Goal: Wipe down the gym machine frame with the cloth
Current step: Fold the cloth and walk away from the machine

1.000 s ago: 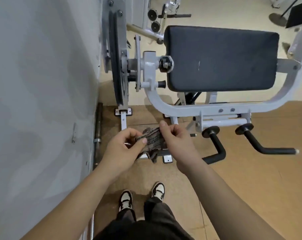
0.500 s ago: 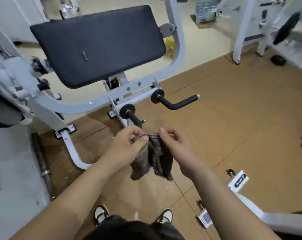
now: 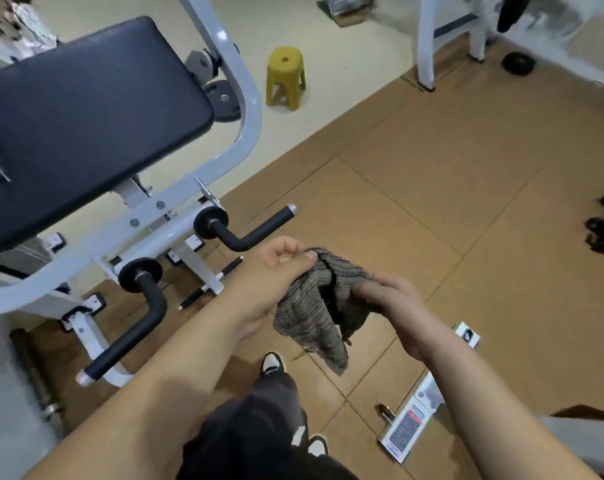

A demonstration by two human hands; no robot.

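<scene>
Both hands have drifted right and away from the machine since a moment ago, and the cloth (image 3: pixel 312 306) is now pulled a little wider between them. It hangs in the air over the brown floor (image 3: pixel 467 202), in front of the person and clear of the frame (image 3: pixel 250 109), touching no part of it.

The left hand (image 3: pixel 273 268) pinches the cloth's upper edge between the thumb and the curled fingers. It sits just beside the bend of the nearer-to-the-wall black handle (image 3: pixel 252 233). The right hand (image 3: pixel 402 308) is lower, its fingers curled round the other side of the cloth, with a loose corner dangling below between the two forearms.

To the left stands the machine: a black pad (image 3: pixel 86 126) tilted on the white frame, with a second black handle (image 3: pixel 139 323) sticking out lower down toward the person. Behind the frame a weight plate (image 3: pixel 222 98) lies on the pale floor, and a yellow stool (image 3: pixel 286 77) stands beyond it. Another white bar with a sticker (image 3: pixel 411 420) lies on the floor near the person's shoes (image 3: pixel 273 363).
</scene>
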